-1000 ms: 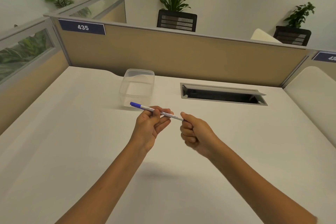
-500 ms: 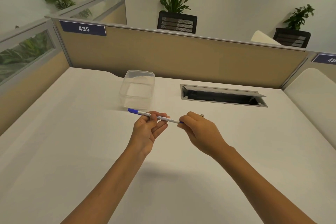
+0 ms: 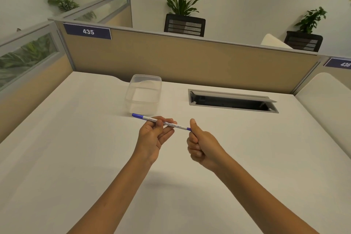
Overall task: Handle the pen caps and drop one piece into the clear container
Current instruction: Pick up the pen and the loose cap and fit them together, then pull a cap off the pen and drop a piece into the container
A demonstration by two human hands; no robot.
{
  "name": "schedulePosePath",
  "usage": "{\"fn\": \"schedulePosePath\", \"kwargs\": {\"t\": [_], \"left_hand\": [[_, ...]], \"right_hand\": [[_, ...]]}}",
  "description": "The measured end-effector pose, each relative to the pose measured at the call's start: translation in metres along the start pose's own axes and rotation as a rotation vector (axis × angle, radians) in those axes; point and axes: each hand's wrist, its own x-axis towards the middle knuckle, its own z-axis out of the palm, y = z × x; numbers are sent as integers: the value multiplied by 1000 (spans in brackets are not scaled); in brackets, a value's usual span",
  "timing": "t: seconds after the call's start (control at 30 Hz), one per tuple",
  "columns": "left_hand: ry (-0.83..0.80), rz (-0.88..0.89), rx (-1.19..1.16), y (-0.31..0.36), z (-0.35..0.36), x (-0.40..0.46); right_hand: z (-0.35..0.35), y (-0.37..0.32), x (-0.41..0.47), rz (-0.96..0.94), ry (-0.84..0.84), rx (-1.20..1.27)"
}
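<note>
A thin white pen (image 3: 171, 124) with a blue cap at each end is held level above the white desk (image 3: 76, 157). My left hand (image 3: 152, 137) pinches its barrel near the middle, so the left blue cap (image 3: 137, 115) sticks out free. My right hand (image 3: 201, 143) is curled into a fist around the right blue cap (image 3: 188, 129), thumb raised. The clear container (image 3: 144, 94) stands open and empty just beyond the pen's left end.
A grey cable slot (image 3: 232, 100) with its lid raised is set into the desk right of the container. Tan partition walls (image 3: 180, 62) close the desk at the back and left. A second white desk (image 3: 326, 104) adjoins on the right.
My right hand has rolled from palm-down fingers into a closed fist with the thumb up around the pen's right end. The pen has shifted slightly left and lower; the left hand keeps its grip.
</note>
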Motion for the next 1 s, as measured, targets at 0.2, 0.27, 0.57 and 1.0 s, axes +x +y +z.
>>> {"fn": "schedulePosePath", "kwargs": {"t": [0.2, 0.27, 0.57, 1.0], "left_hand": [[22, 0, -13, 1, -6, 0], [24, -11, -24, 0, -6, 0], [38, -8, -62, -8, -30, 8], [169, -280, 93, -58, -109, 29]], "right_hand": [[-14, 4, 11, -783, 176, -968], [-18, 2, 15, -929, 209, -1088], [-22, 6, 23, -289, 89, -438], [-27, 88, 102, -348, 444, -592]]}}
